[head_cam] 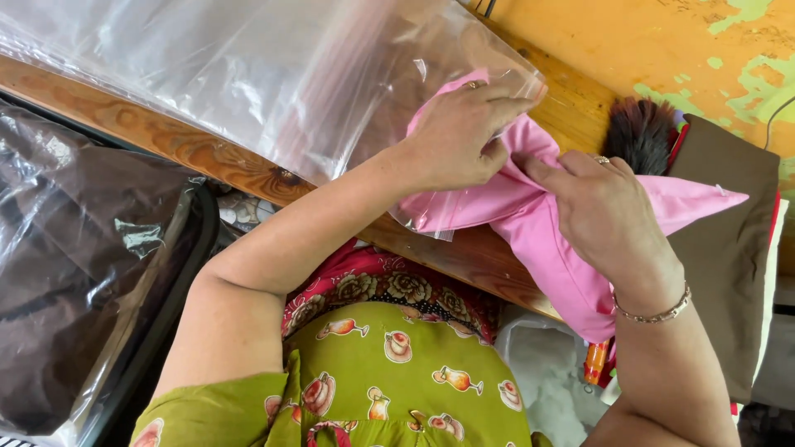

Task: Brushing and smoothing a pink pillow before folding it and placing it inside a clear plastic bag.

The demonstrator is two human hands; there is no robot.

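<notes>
A pink folded cloth (546, 240) lies on the wooden table (190, 149), partly inside the mouth of a clear plastic bag (273, 74). My left hand (460, 136) grips the open edge of the bag together with the pink cloth, a ring on one finger. To its right, my right hand (604, 211) presses down on the cloth and pinches its fold; it wears a ring and a bracelet. The far end of the cloth sticks out in a point to the right.
A brown folded fabric (729, 248) lies at the right, with a dark feathery brush (642, 132) beside it. A dark garment in plastic wrap (74, 265) sits at lower left. The wall behind is orange with peeling green paint (745, 74).
</notes>
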